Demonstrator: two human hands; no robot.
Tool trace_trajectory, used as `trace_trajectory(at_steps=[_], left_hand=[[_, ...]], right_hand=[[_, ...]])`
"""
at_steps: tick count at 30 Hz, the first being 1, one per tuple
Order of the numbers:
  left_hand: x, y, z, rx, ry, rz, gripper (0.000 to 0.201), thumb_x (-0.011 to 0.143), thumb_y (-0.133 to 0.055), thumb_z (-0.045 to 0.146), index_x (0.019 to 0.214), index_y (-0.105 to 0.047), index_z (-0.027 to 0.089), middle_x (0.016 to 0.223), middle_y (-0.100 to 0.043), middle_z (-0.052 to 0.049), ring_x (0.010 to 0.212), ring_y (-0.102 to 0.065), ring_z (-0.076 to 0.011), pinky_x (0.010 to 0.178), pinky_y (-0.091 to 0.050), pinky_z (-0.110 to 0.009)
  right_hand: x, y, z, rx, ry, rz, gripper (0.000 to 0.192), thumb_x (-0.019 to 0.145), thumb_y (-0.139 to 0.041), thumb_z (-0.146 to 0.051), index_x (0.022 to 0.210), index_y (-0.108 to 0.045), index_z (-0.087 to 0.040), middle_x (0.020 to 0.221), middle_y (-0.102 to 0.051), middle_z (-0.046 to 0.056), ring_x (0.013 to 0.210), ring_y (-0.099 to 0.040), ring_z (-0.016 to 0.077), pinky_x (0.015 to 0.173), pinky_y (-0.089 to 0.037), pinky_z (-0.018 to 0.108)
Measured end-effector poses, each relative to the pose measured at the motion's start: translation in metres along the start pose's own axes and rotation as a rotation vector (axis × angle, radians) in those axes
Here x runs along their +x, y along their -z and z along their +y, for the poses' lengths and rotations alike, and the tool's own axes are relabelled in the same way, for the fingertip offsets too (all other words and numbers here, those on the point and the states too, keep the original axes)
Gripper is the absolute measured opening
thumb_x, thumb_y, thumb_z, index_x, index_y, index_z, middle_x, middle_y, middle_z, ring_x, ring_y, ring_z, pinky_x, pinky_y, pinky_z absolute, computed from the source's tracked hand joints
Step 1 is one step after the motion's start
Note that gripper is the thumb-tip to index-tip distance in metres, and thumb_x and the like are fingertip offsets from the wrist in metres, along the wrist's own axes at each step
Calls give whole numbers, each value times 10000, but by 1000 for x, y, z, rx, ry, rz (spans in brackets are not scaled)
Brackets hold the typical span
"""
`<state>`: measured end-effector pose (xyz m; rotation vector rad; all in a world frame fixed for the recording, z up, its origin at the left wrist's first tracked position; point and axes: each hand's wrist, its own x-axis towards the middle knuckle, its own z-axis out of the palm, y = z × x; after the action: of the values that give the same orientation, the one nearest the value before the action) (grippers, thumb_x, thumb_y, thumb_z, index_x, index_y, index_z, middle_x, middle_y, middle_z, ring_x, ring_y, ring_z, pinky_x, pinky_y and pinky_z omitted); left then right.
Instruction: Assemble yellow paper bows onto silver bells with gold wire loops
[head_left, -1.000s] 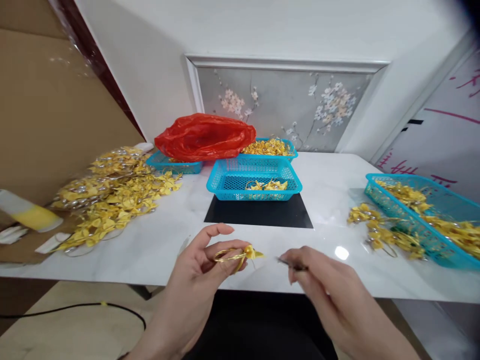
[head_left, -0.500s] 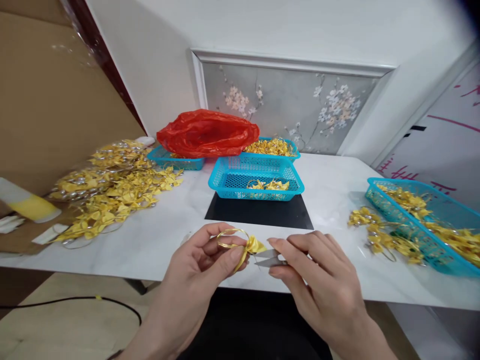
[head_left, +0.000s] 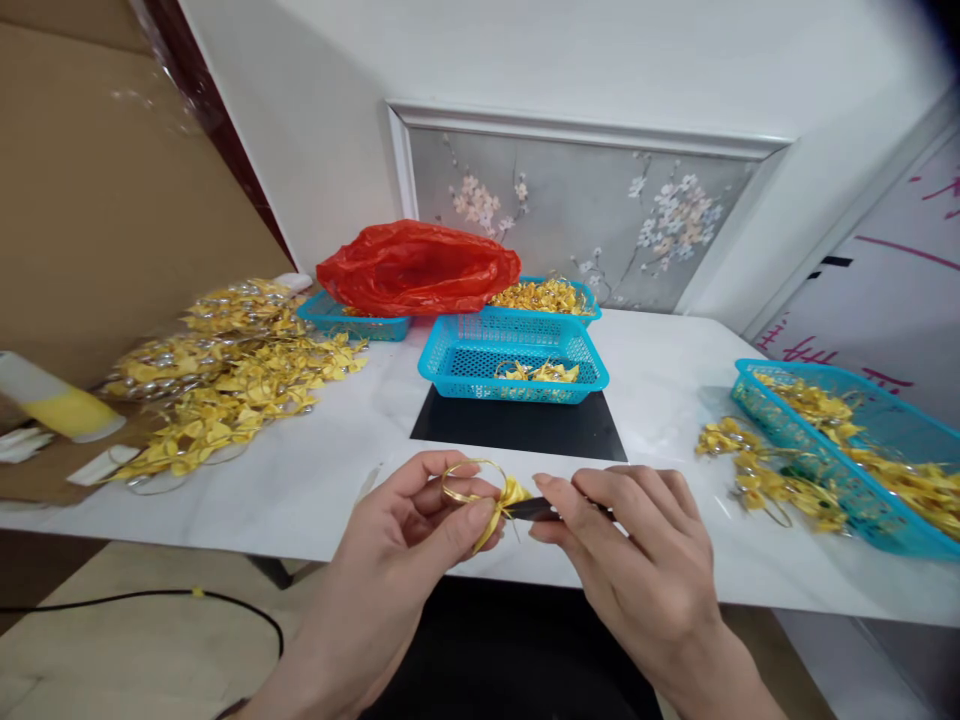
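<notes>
My left hand (head_left: 420,540) pinches a yellow ribbon bow (head_left: 513,492) that has a looped golden cord standing up from the fingers. A thin thread end hangs below the bow. In my right hand (head_left: 637,560) is a pair of small thread snips (head_left: 534,509), held between thumb and fingers. The blades are closed and their tips touch or nearly touch the bow's underside by the thread; whether the thread is between them I cannot tell. Both hands are over the front edge of the white table (head_left: 330,480).
A blue basket (head_left: 514,390) with a few yellow bows stands on a black mat (head_left: 517,425). Behind are more blue baskets and a red plastic bag (head_left: 420,270). Yellow bows (head_left: 232,390) lie heaped at left. Another blue basket (head_left: 862,490) and loose bows (head_left: 772,475) are at right.
The snips' blades, apart before, have closed at the bow. The view has shifted slightly, and my left hand still pinches the bow in nearly the same place.
</notes>
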<state>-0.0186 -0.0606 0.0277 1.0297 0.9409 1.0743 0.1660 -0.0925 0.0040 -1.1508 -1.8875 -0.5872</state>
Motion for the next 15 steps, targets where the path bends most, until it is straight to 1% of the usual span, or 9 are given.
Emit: trace_trajectory(at_steps=[8, 15], left_hand=[[0, 3, -3, 61, -13, -44, 149, 776, -787, 276, 902, -712, 253, 791, -709, 19, 743, -663, -129, 680, -532, -170], [-1, 1, -2, 52, -19, -70, 114, 780, -783, 249, 876, -722, 251, 785, -721, 25, 721, -652, -111, 659, -520, -148]], right_hand=[[0, -1, -1, 40, -18, -4, 113, 939, -632, -165, 1044, -669, -178, 806, -684, 38, 705, -582, 158, 664, -379, 325], [-1, -3, -2, 73, -25, 10, 108, 928, -644, -156, 1031, -673, -161, 802, -674, 44, 707, -583, 161, 650, -383, 323]])
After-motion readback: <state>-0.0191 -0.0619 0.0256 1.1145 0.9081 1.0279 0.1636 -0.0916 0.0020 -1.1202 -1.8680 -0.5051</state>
